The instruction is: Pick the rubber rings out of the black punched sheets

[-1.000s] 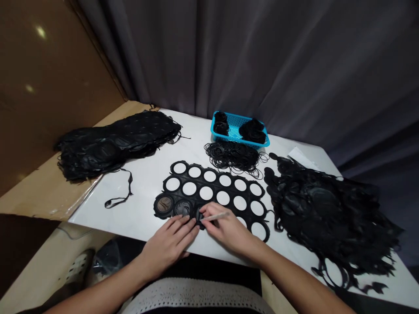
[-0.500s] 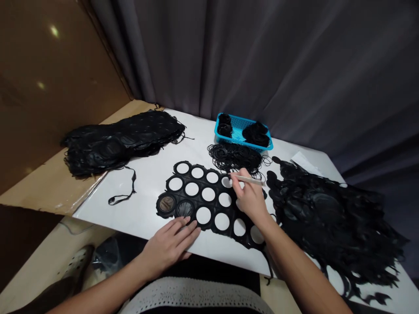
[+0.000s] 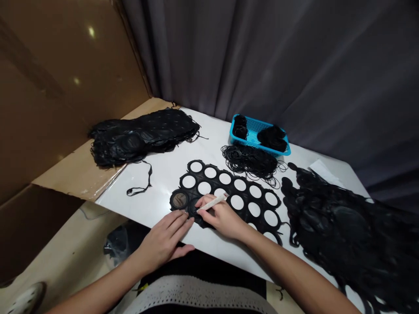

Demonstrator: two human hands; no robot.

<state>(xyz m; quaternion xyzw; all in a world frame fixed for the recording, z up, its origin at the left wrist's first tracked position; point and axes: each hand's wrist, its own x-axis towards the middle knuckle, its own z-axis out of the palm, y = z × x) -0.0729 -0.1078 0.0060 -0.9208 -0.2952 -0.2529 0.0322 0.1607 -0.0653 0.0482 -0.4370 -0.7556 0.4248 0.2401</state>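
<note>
A black rubber-like sheet (image 3: 214,179) with rows of round holes lies flat on the white table. Most holes show white tabletop; one at the near left still holds a dark disc (image 3: 180,200). My left hand (image 3: 166,235) rests with outstretched fingers on the sheet's near left edge. In my right hand (image 3: 220,216) is a slim white pen-like tool (image 3: 213,202), pinched between fingers. Its lower end is over the near row, right of the dark disc, and my fingers partly hide that spot.
A thick stack of black sheets (image 3: 144,133) lies at the left. Thin black rings (image 3: 250,161) are heaped before a blue basket (image 3: 258,124) that holds more. At the right is a big pile of black scraps (image 3: 347,231) beside white paper (image 3: 325,172). A cardboard wall (image 3: 65,56) stands left.
My right hand has moved with the white tool from the sheet's far row to the near left, close to my left hand. The left hand stays on the edge. The view has shifted.
</note>
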